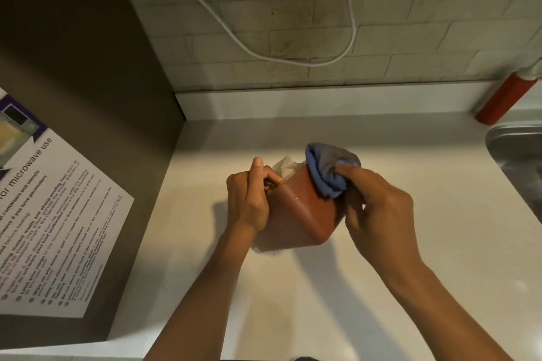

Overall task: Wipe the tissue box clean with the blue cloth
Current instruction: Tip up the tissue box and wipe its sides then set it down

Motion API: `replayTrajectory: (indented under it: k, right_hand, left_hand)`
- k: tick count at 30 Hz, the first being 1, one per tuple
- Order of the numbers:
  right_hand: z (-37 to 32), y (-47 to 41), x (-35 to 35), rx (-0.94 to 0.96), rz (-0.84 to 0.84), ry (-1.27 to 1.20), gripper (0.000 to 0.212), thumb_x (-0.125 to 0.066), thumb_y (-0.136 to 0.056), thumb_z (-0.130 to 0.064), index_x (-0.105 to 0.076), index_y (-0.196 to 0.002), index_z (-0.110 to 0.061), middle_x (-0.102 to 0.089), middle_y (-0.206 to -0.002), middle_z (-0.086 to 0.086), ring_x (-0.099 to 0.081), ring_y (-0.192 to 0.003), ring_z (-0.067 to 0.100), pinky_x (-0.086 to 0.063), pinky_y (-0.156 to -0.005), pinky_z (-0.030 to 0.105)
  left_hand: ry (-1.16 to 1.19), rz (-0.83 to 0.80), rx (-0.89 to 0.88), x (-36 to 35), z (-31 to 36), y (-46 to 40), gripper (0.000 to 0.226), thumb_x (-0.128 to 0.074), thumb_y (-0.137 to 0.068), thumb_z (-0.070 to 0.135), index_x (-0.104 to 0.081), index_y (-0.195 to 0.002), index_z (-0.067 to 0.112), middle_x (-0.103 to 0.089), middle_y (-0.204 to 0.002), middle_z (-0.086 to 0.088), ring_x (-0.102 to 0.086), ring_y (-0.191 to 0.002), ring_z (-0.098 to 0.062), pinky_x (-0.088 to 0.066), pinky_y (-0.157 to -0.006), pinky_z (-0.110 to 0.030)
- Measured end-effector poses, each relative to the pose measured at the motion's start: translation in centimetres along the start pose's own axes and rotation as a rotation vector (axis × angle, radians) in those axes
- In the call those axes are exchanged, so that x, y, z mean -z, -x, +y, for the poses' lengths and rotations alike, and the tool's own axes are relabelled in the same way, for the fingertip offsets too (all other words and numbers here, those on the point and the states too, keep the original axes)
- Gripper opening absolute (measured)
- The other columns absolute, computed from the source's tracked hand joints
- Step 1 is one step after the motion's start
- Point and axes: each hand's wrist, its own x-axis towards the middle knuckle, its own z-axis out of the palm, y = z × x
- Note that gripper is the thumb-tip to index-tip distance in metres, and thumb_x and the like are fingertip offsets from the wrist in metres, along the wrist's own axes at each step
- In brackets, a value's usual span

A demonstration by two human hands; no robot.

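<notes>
- Nearest you are your two forearms, reaching up from the bottom edge over the pale counter; they converge on the box between them.
- Far left, a microwave-use notice lies on a dark surface, well apart from the work.
- Your left hand is curled closed around the left side of the tissue box, thumb upright along its upper edge, steadying it.
- The tissue box is tipped: its long axis slants away from you and to the right, one lower corner toward you, and a white tissue pokes out at the far top.
- Your right hand pinches the bunched blue cloth and presses it on the box's upper right edge.
- The cloth hand sits just right of the box, so I'd judge the next stroke runs down the near right face toward you.
- Far right: a red bottle and a steel sink.
</notes>
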Motion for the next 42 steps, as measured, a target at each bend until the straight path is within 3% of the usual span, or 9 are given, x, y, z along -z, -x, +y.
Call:
replayTrajectory:
  k: [5,8,12,17,21,28,33,38,42]
  right_hand:
    - [-3.1,0.5,-1.2,0.104,0.001,-0.099,0.022,-0.054,-0.087,-0.013,-0.069,-0.104,-0.016,-0.068,-0.092,-0.001,-0.06,-0.082,0.014,-0.042,-0.074,0.011]
    - [-2.7,2.2,-0.5,0.173,-0.059,-0.102,0.035,-0.056,-0.078,0.001,-0.066,-0.107,-0.017,-0.068,-0.1,-0.001,-0.06,-0.089,0.015,-0.042,-0.08,0.011]
    - [0.0,1.3,0.3,0.034,-0.021,0.008,0.04,-0.061,-0.072,0.011,-0.07,-0.105,-0.011,-0.071,-0.094,0.003,-0.065,-0.077,0.023,-0.044,-0.073,0.016]
    - [-2.8,1.0,-1.1,0.036,0.036,-0.072,0.028,-0.055,-0.08,-0.006,-0.071,-0.102,-0.014,-0.07,-0.094,0.001,-0.062,-0.08,0.019,-0.045,-0.072,0.017]
    - [-3.2,4.1,-0.8,0.153,-0.064,-0.096,0.043,-0.057,-0.076,0.007,-0.065,-0.109,-0.019,-0.065,-0.107,-0.006,-0.061,-0.093,0.017,-0.048,-0.08,0.018]
    - [-0.8,1.4,-0.8,-0.01,0.033,0.012,0.041,-0.063,-0.073,0.016,-0.072,-0.106,-0.007,-0.072,-0.102,0.007,-0.068,-0.089,0.028,-0.049,-0.081,0.024]
    - [-3.8,3.7,-1.1,0.147,-0.025,-0.078,0.041,-0.058,-0.074,0.009,-0.069,-0.108,-0.012,-0.069,-0.109,0.0,-0.06,-0.102,0.014,-0.039,-0.095,0.009]
    - [-1.0,4.6,0.4,0.087,-0.014,0.019,0.045,-0.057,-0.072,0.016,-0.071,-0.105,-0.012,-0.07,-0.105,0.001,-0.061,-0.096,0.017,-0.037,-0.091,0.007]
    - [-0.4,2.5,-0.1,-0.029,0.033,0.026,0.045,-0.064,-0.069,0.02,-0.072,-0.103,-0.01,-0.072,-0.098,0.006,-0.068,-0.084,0.027,-0.048,-0.077,0.021]
  left_hand:
    - [-0.002,0.057,0.023,0.6,-0.2,-0.1,0.066,-0.025,-0.101,0.053,-0.058,-0.057,0.017,-0.059,-0.054,0.002,-0.056,-0.054,-0.015,-0.044,-0.055,-0.03]
    - [0.051,0.036,0.016,0.8,-0.4,0.0,0.061,-0.027,-0.102,0.049,-0.059,-0.058,0.023,-0.06,-0.057,0.003,-0.056,-0.056,-0.013,-0.044,-0.055,-0.026]
    - [0.058,-0.015,-0.015,0.5,-0.6,0.1,0.066,-0.025,-0.103,0.046,-0.073,-0.065,0.02,-0.07,-0.065,0.005,-0.066,-0.067,-0.013,-0.048,-0.067,-0.019]
    - [0.117,0.018,0.03,0.9,-1.1,-0.2,0.062,-0.028,-0.104,0.043,-0.067,-0.058,0.032,-0.063,-0.058,0.006,-0.06,-0.058,-0.012,-0.045,-0.059,-0.027]
    - [0.165,-0.001,0.03,1.1,-1.3,-0.4,0.059,-0.03,-0.101,0.044,-0.068,-0.057,0.032,-0.063,-0.058,0.007,-0.056,-0.059,-0.015,-0.043,-0.063,-0.033]
    - [0.164,-0.014,0.053,0.9,-0.8,-0.5,0.058,-0.033,-0.103,0.037,-0.065,-0.055,0.034,-0.06,-0.057,0.01,-0.054,-0.058,-0.013,-0.04,-0.063,-0.033]
    - [0.173,-0.026,0.059,0.9,-0.8,-0.7,0.057,-0.034,-0.102,0.033,-0.06,-0.052,0.031,-0.055,-0.051,0.008,-0.049,-0.053,-0.011,-0.04,-0.058,-0.029]
    - [0.151,-0.058,0.044,0.8,-0.8,-0.8,0.059,-0.032,-0.103,0.032,-0.064,-0.053,0.033,-0.059,-0.055,0.009,-0.053,-0.057,-0.011,-0.04,-0.062,-0.031]
    - [0.126,-0.05,0.055,0.6,-0.6,-0.9,0.056,-0.033,-0.102,0.04,-0.06,-0.053,0.031,-0.054,-0.053,0.009,-0.049,-0.054,-0.011,-0.039,-0.061,-0.032]
